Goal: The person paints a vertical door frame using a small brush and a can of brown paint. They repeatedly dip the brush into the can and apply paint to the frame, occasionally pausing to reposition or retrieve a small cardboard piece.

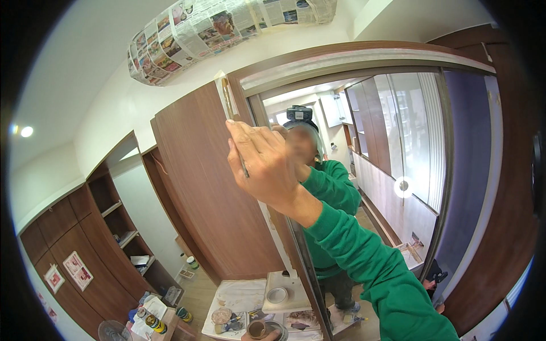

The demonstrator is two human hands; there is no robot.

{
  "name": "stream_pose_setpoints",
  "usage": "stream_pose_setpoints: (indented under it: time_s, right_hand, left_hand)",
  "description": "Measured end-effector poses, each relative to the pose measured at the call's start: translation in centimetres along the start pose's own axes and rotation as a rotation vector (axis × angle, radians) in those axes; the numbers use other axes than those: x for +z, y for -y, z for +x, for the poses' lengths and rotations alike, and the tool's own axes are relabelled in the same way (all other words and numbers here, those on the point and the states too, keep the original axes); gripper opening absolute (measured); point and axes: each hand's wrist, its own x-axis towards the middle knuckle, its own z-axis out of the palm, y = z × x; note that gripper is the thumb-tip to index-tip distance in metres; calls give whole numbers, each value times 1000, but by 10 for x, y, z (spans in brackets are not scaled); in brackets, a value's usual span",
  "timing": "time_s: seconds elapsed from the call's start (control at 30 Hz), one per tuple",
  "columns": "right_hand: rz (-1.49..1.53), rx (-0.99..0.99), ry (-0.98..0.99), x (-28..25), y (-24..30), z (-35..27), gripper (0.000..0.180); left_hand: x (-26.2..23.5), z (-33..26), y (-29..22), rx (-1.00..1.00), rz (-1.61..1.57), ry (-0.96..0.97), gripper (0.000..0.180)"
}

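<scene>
I see a thin pale scraper blade (227,102), held upright against the edge of the brown wooden cabinet panel (199,182).

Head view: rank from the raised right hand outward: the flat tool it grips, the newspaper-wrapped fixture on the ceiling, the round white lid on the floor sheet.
1. flat tool: in the right hand, blade rising above the fingers against the cabinet edge.
2. newspaper-wrapped fixture: overhead, up and left on the ceiling.
3. round white lid: far below on the floor sheet, beside the mirror's foot.
</scene>
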Motion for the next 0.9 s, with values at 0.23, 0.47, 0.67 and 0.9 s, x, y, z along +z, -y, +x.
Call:
stream_pose_setpoints:
  time_s: [0.23,0.47,0.67,0.9]
  right_hand:
    - [-40,14,-7,5,-3,5,38]
    - [-54,30,-7,8,2,6,36]
    - [-62,38,-3,9,2,8,35]
    - [-60,63,6,8,7,7,35]
  left_hand:
    - [-2,1,0,-3,30,56,55]
    - [-5,0,-2,-45,54,81,57]
    - [-5,-1,4,0,46,78,55]
    - [-4,-5,12,-24,9,23,52]
